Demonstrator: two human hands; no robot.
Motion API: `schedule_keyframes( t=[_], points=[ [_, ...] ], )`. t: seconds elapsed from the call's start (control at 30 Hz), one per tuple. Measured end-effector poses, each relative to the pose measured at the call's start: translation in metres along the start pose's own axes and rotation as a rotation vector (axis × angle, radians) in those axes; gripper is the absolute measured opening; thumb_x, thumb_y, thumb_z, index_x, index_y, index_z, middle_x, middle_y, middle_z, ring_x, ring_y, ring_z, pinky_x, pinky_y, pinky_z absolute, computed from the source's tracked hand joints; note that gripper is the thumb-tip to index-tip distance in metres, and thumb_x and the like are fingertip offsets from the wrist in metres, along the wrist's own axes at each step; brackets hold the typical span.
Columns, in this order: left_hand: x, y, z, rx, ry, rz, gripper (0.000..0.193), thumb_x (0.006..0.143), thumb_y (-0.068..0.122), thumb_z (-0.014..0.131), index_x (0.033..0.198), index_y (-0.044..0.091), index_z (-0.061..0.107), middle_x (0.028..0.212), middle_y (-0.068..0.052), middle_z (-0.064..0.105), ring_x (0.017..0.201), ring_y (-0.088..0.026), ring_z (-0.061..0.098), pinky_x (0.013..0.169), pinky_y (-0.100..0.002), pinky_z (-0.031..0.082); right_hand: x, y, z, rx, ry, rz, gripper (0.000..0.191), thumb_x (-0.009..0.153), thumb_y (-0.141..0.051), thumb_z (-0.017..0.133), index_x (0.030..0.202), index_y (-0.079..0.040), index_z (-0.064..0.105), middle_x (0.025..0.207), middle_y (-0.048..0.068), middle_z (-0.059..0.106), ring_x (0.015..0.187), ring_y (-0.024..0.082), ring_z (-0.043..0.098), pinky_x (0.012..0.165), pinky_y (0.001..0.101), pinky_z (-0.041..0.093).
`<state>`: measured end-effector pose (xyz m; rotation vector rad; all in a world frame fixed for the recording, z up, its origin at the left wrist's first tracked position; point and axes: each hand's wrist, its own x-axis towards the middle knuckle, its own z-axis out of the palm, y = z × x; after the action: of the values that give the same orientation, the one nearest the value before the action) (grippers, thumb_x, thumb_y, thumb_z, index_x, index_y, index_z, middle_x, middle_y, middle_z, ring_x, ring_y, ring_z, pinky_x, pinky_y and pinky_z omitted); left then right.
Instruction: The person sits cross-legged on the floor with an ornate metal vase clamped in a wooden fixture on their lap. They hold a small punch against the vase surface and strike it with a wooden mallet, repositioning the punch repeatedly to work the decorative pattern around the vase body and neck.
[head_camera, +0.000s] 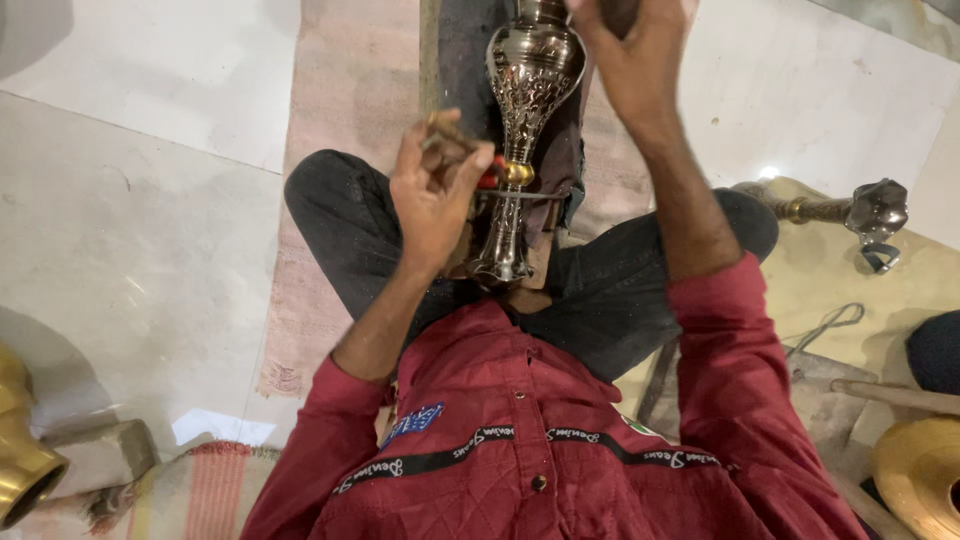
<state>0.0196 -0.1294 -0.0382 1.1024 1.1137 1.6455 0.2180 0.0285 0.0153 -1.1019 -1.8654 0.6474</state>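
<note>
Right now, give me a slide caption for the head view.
Seated person's left hand holds a small tool against an engraved silver metal vase; right hand steadies its top.

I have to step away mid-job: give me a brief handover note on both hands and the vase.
Left hand: grip closed on a small wooden tool at the neck of the engraved silver-coloured metal vase.
Right hand: grips the vase's upper end.
Vase lies lengthwise over the lap, foot toward the body.
Done: engraving covers the belly.
Left: cannot tell.
Brass pots sit nearby.
</note>
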Motion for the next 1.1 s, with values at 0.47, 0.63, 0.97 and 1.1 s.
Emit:
schedule_keyframes(
  t=[0.47,0.63,0.97,1.1],
  points=[
    [0.085,-0.005,0.003,0.223,-0.459,0.262,0.058,0.103,0.007,0.083,0.151,0.021,0.054,0.101,-0.006,0.079,0.094,-0.014,0.081,0.085,-0.031,0.07,-0.03,-0.072,-0.132,-0.893,-0.549,-0.158,0.056,0.096,-0.011,0.075,0.146,-0.002,0.05,0.109,0.024,0.068,0.086,0.038,0.069,0.064,0.0474,0.057],
    [0.088,-0.01,0.006,0.254,-0.476,0.396,0.059,0.105,0.008,0.082,0.154,0.024,0.051,0.109,-0.007,0.08,0.099,-0.016,0.081,0.089,-0.033,0.071,-0.028,-0.084,-0.142,-0.911,-0.421,-0.401,0.047,0.103,-0.012,0.073,0.147,-0.004,0.062,0.111,0.017,0.067,0.093,0.031,0.066,0.073,0.0412,0.054],
    [0.084,-0.014,0.009,0.374,-0.441,0.316,0.066,0.106,0.015,0.083,0.158,0.025,0.044,0.103,-0.007,0.081,0.096,-0.017,0.083,0.085,-0.034,0.071,-0.015,-0.082,-0.162,-0.692,-0.443,-0.227,0.013,0.109,-0.01,0.07,0.115,0.001,0.067,0.086,0.012,0.067,0.071,0.022,0.065,0.072,0.0365,0.052],
    [0.084,-0.014,0.011,0.374,-0.424,0.308,0.064,0.104,0.016,0.083,0.156,0.026,0.046,0.102,-0.006,0.081,0.093,-0.015,0.082,0.085,-0.033,0.071,-0.009,-0.091,-0.161,-1.133,-0.449,-0.431,0.011,0.105,-0.018,0.071,0.111,-0.01,0.074,0.08,0.005,0.07,0.064,0.016,0.064,0.066,0.0293,0.051]
  ],
)
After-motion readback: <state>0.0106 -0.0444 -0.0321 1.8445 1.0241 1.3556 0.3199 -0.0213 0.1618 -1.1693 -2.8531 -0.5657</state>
